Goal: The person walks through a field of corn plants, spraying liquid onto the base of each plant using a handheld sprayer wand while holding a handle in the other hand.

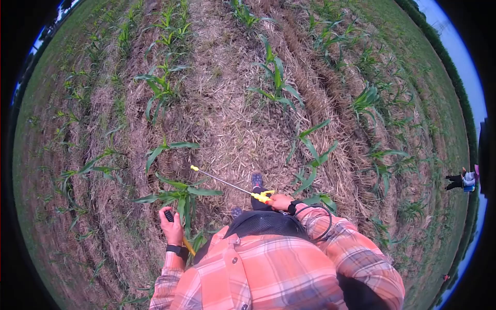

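My right hand (279,202) is closed round the handle of a yellow and red spray wand (227,183). Its thin metal tube points forward and left over the straw-covered soil, ending in a yellow nozzle. A dark hose loops beside my right wrist. At the lower left, my left hand (172,227) is wrapped round a black grip (169,216). A yellow bar (189,246) shows just beside that wrist. A green leafy plant (183,195) stands close to my left hand, under and left of the wand.
Rows of young green plants (277,77) run forward on both sides of a straw-strewn strip (219,103). My shoe (257,180) shows below the wand. Another person (467,179) stands far off at the right edge.
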Demonstrator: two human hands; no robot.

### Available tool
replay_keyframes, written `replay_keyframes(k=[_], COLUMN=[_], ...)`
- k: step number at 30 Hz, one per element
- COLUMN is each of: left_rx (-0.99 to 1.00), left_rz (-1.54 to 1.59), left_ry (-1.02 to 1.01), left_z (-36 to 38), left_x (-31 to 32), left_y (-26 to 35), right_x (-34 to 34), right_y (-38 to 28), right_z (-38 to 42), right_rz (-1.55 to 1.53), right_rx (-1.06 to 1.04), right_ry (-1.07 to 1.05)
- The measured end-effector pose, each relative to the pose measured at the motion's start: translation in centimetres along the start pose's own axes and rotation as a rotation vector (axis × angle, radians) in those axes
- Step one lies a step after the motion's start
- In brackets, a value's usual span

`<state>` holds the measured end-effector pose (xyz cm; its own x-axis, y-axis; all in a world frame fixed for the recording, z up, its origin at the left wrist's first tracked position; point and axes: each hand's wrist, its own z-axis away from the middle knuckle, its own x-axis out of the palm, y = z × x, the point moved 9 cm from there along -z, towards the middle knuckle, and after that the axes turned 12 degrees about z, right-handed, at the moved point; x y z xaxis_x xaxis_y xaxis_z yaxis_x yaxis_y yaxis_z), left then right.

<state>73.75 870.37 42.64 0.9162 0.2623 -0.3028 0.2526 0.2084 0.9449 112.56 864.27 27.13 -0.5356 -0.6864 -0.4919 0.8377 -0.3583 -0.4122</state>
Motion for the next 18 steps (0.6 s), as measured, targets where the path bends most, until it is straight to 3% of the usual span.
replay_keyframes(k=[3,4,7,9,11,13,15,16,18], left_rx=[-0.021,0.127,0.168,0.134,0.139,0.147,0.360,0.356,0.347], left_rz=[0.069,-0.025,-0.084,-0.091,-0.105,-0.137,-0.218,-0.222,-0.336], left_ry=[0.043,0.080,0.091,0.076,0.079,0.063,0.077,0.076,0.074], left_z=[-1.8,-2.6,-4.7,-5.9,-7.2,-7.9,-8.0,-8.7,-10.2], left_x=[0.7,0.7,2.5,4.1,5.2,6.9,8.5,8.8,9.3], left_y=[1.9,3.4,6.9,8.0,7.4,9.3,11.6,10.6,8.5], right_x=[-0.7,-1.1,-4.1,-5.2,-6.6,-8.6,-9.7,-10.2,-10.9], right_y=[0.5,1.0,2.2,5.7,8.8,11.2,14.4,15.7,20.0], right_z=[-2.8,-4.0,-6.2,-6.7,-6.8,-6.7,-6.0,-5.7,-7.2], right_rz=[0.028,0.028,0.077,-0.038,-0.190,-0.106,-0.197,-0.319,-0.247], right_rx=[-0.104,-0.152,-0.204,0.097,0.213,0.236,0.397,0.451,0.476], right_ry=[-0.001,0.059,0.141,0.027,0.069,0.121,0.134,0.179,0.325])
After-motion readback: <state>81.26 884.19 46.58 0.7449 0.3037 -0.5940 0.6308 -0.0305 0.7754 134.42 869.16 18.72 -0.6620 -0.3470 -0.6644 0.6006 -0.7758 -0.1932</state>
